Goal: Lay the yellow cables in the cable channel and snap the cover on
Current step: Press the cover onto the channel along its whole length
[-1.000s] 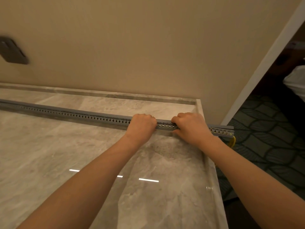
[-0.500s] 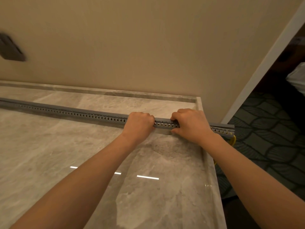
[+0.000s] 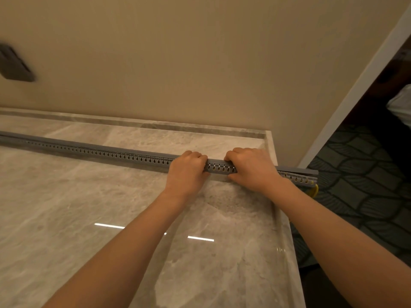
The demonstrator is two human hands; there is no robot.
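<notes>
A beige wall (image 3: pixel 200 63) is rising behind the cable channel (image 3: pixel 100 152), close beyond it with only a narrow strip of bare stone between. The glossy marble countertop (image 3: pixel 77 207) is carrying the channel and spreading wide and open on the near side of it, where both forearms are reaching in. A raised stone lip (image 3: pixel 155 124) is running between channel and wall, and the countertop's right edge (image 3: pixel 282 218) is passing under the channel near its right end, so that end is jutting out over dark patterned carpet (image 3: pixel 360 174). A white door frame (image 3: pixel 355 90) is slanting up beyond that end. The channel itself is lying long and grey, stretching leftward out of view, its near wall showing a row of drop-shaped slots, with a flat grey cover (image 3: pixel 295 170) sitting along its top; whether it is fully snapped down cannot be told. The left hand (image 3: pixel 188 172) and right hand (image 3: pixel 251 167) are gripping the channel side by side toward its right end, fingers curled over the cover and clenched round it. Yellow cables (image 3: pixel 315 190) are drooping from the channel's right end and glinting through the slots between the hands. A blurred dark wall plate (image 3: pixel 15 65) is sitting high above the channel's left stretch.
</notes>
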